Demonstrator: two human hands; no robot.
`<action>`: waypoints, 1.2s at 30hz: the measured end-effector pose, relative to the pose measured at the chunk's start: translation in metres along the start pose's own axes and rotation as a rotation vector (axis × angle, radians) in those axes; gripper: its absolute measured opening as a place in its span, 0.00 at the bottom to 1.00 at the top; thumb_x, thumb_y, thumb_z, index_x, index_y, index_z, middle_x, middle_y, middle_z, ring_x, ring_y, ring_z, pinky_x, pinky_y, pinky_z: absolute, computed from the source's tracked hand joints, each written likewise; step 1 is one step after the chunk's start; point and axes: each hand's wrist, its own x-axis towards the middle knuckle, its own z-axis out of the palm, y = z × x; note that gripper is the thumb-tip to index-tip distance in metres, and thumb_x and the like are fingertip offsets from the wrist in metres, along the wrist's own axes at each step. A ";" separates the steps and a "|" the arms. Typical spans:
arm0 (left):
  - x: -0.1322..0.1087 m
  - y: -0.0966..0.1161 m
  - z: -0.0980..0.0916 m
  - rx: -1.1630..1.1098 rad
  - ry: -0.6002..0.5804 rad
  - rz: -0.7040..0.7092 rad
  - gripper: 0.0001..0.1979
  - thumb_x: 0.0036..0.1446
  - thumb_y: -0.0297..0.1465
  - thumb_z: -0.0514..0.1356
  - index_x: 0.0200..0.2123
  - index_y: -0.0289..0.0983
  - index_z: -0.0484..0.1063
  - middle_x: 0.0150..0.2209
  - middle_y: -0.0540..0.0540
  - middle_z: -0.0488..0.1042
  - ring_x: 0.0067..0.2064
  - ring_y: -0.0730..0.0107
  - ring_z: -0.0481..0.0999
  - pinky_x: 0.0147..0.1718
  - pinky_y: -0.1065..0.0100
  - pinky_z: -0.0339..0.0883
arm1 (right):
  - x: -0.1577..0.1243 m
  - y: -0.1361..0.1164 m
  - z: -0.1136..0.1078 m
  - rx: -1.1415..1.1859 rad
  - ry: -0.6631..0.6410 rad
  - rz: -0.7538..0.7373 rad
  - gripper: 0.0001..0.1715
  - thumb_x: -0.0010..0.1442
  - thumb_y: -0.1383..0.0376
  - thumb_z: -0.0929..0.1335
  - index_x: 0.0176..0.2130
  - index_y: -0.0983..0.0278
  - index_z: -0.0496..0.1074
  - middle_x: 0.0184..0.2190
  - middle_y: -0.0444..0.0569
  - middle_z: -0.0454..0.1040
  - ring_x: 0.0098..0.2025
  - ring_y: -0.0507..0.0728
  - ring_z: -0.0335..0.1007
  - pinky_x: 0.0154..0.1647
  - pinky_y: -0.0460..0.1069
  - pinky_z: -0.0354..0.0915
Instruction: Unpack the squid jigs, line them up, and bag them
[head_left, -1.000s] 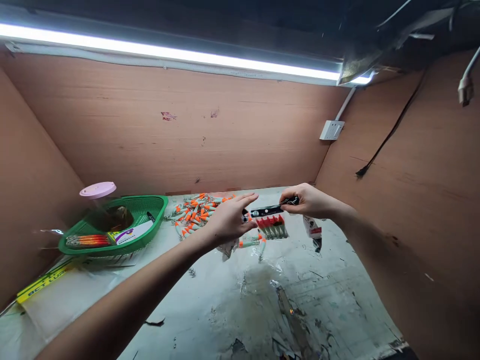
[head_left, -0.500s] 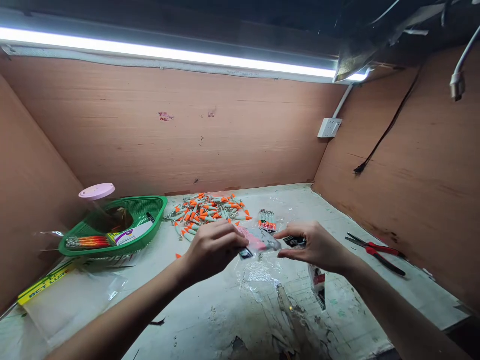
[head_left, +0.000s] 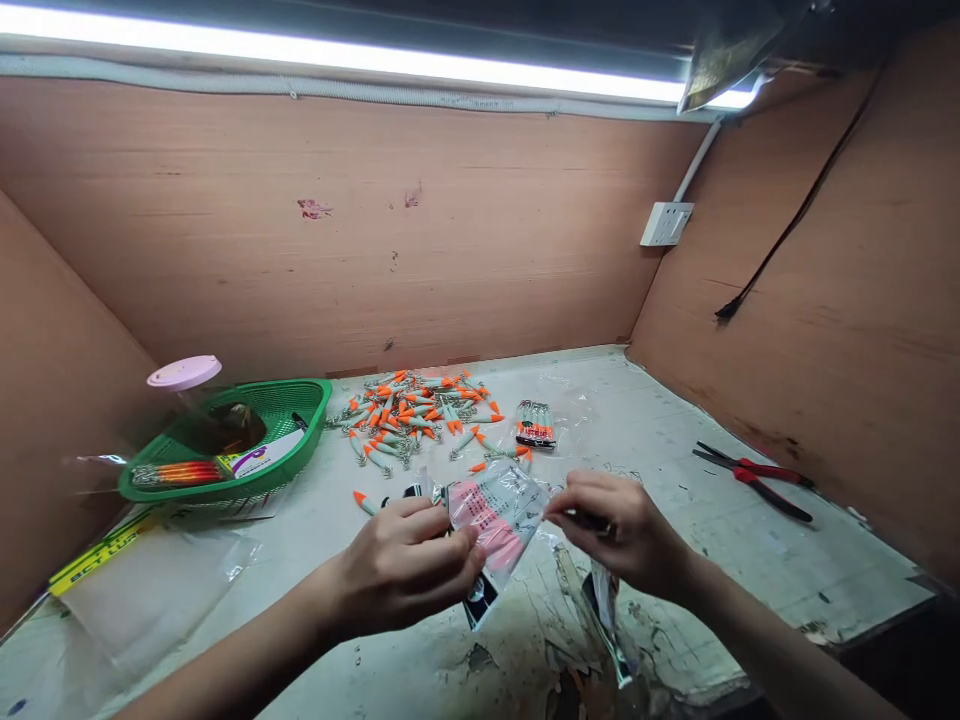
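Note:
A clear plastic bag [head_left: 499,515] with pink and black print is stretched between my two hands above the table. My left hand [head_left: 409,560] is closed on its left side, and a black printed corner pokes out below the fingers. At the bag's right edge, my right hand [head_left: 626,525] pinches with thumb and fingertips. Another clear and black packet [head_left: 609,620] hangs below the right palm; its upper part is hidden by the hand. Behind the bag lies a pile of pale fishing lures [head_left: 420,410] with orange tips and metal hooks.
A packed set of lures [head_left: 535,425] lies right of the pile. Red-handled pliers [head_left: 754,478] rest at right. A green basket [head_left: 319,415] at left holds a pink-lidded jar [head_left: 184,373] and packaged lures. A yellow-topped plastic bag [head_left: 146,600] lies before it. Walls enclose the table.
The bag has been turned and spread flatter, with its printed face showing. My right hand has closed from a wide grip to a pinch at its edge. The view has tilted down.

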 end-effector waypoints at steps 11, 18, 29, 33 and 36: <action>-0.029 -0.031 0.027 0.001 0.161 -0.344 0.08 0.61 0.23 0.51 0.33 0.37 0.68 0.26 0.48 0.74 0.26 0.73 0.68 0.26 0.72 0.62 | 0.056 0.045 0.047 0.864 0.457 0.955 0.13 0.36 0.62 0.70 0.17 0.63 0.60 0.12 0.35 0.55 0.16 0.46 0.50 0.16 0.43 0.48; -0.024 -0.116 0.025 0.229 -0.008 -1.146 0.09 0.59 0.35 0.54 0.30 0.38 0.69 0.29 0.47 0.74 0.31 0.68 0.72 0.30 0.71 0.62 | 0.077 0.055 0.049 0.962 0.524 0.956 0.17 0.34 0.58 0.73 0.21 0.65 0.66 0.14 0.37 0.59 0.17 0.47 0.52 0.17 0.44 0.49; -0.011 -0.230 0.001 0.395 -0.284 -1.250 0.12 0.56 0.34 0.55 0.41 0.36 0.73 0.42 0.41 0.75 0.43 0.57 0.72 0.38 0.64 0.62 | 0.012 0.040 0.005 0.752 0.686 0.878 0.24 0.39 0.51 0.76 0.26 0.67 0.72 0.14 0.37 0.56 0.18 0.46 0.48 0.16 0.43 0.46; -0.003 -0.236 -0.011 0.470 -0.246 -1.248 0.13 0.60 0.35 0.52 0.42 0.36 0.72 0.42 0.46 0.73 0.45 0.62 0.70 0.41 0.65 0.60 | -0.013 0.041 0.005 0.738 0.708 0.911 0.23 0.40 0.51 0.76 0.27 0.67 0.73 0.14 0.37 0.56 0.18 0.46 0.47 0.15 0.42 0.46; 0.006 -0.232 -0.022 0.553 -0.190 -1.263 0.18 0.62 0.39 0.48 0.41 0.34 0.71 0.43 0.42 0.72 0.45 0.60 0.69 0.38 0.65 0.59 | -0.032 0.048 0.002 0.701 0.757 0.929 0.23 0.41 0.51 0.76 0.27 0.66 0.72 0.16 0.39 0.60 0.18 0.47 0.50 0.15 0.43 0.49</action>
